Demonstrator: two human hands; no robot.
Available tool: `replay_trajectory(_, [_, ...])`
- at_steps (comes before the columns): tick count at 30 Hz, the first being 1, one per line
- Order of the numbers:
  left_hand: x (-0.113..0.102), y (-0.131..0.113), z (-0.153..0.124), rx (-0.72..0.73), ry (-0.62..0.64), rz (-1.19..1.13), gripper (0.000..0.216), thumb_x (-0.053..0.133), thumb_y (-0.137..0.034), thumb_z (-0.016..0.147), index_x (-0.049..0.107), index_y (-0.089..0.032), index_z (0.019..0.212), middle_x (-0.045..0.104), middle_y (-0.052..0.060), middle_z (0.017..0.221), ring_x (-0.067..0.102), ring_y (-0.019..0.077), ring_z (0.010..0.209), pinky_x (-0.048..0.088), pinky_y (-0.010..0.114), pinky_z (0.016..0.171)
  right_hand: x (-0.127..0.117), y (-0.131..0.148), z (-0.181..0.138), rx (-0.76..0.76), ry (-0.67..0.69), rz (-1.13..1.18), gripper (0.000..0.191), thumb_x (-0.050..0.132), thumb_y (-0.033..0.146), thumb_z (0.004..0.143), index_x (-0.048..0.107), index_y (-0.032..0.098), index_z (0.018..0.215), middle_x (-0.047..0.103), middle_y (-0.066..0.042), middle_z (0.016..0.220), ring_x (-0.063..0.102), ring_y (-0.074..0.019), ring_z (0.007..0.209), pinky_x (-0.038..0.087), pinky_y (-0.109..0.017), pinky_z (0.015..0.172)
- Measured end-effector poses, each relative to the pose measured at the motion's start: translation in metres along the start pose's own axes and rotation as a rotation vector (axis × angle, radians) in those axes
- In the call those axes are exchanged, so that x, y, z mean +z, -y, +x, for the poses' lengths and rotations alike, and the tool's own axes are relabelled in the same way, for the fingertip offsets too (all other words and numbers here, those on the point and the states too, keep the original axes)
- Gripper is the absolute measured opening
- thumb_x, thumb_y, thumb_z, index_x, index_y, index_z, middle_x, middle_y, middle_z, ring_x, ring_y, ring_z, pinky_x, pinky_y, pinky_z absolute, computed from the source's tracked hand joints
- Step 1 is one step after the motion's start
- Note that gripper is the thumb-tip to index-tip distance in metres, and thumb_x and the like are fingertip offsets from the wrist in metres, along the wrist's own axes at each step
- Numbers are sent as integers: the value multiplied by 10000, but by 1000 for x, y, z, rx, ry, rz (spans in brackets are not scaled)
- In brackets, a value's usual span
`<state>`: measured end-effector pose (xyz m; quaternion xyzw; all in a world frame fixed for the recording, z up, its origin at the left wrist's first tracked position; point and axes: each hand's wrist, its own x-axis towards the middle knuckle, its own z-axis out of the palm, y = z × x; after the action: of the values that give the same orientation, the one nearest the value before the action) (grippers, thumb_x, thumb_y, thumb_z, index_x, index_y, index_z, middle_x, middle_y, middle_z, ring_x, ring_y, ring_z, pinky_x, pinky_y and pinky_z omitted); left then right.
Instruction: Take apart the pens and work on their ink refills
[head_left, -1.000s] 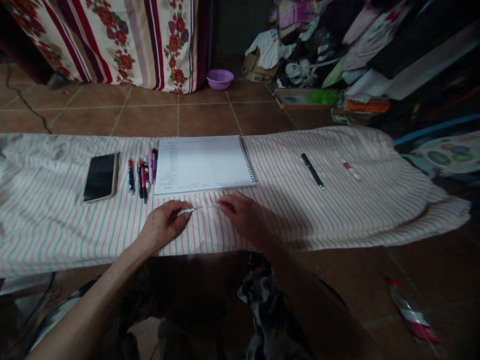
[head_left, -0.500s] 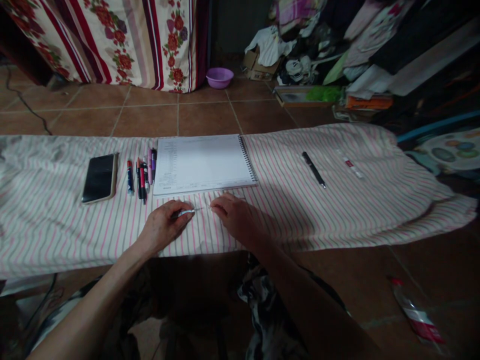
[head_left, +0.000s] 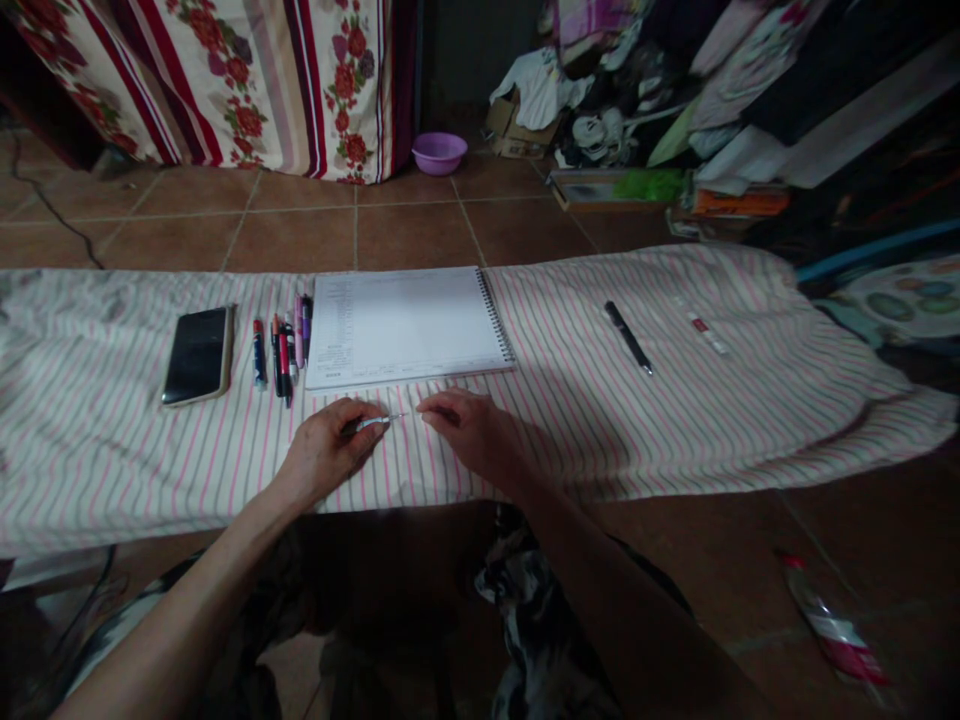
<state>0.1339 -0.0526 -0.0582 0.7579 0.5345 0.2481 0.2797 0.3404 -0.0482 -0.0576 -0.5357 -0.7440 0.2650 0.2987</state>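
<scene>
My left hand (head_left: 334, 438) is closed, thumb and fingers pinching a slim, pale pen-like thing (head_left: 371, 424). Its thin tip points right, toward my other hand; most of its body is hidden in the palm. Just across a small gap, my right hand (head_left: 469, 425) has thumb and forefinger pressed together. Whatever is between those fingertips is too small to make out. Both hands are low over the striped cloth (head_left: 420, 475), in front of a spiral notebook (head_left: 420, 325) lying open at a mostly blank page.
Left of the notebook lie several pens (head_left: 285, 355), a marker (head_left: 259, 355) and a phone (head_left: 198, 356). To the right are a black pen (head_left: 628, 337) and a small clear-and-white stick with a red label (head_left: 705, 332). A bottle (head_left: 832, 620) lies on the tiled floor.
My right fingertips have shifted very slightly left and up. The left hand keeps its pinch on the pen-like thing, and everything else stays where it was.
</scene>
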Motion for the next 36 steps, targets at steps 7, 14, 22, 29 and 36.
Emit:
replay_trajectory(7, [0,-1,0,16,13,22,188,516,-345,804,610,-213,899,639,21,874,586,155,819,456,275,740,1,3,0,-4,26,-9,98,557,152,785,647,172,819,655,-29,807,582,-136,751,411,-241,694])
replay_trajectory(14, [2,-1,1,21,22,42,192,506,-342,809,608,-213,909,642,24,893,593,158,830,457,272,746,4,1,-1,-19,34,-10,103,552,156,792,643,175,835,641,-30,810,575,-139,771,403,-247,703])
replay_trajectory(22, [2,-2,2,44,39,108,189,497,-337,819,604,-217,917,634,19,881,587,156,824,446,271,734,6,0,-2,-35,35,-26,101,549,166,797,642,185,832,634,-23,802,570,-137,757,399,-248,690])
replay_trajectory(29, [3,-1,3,58,36,128,170,495,-318,820,602,-217,905,627,15,848,584,153,807,441,268,725,6,1,-1,-42,38,-16,103,545,163,800,642,183,831,644,-25,812,576,-139,774,404,-249,710])
replay_trajectory(36, [3,-3,3,58,38,137,166,490,-311,821,602,-218,901,623,12,849,580,152,801,438,269,722,5,1,-1,-65,25,-26,97,549,159,796,640,186,815,647,-20,796,572,-139,768,399,-248,702])
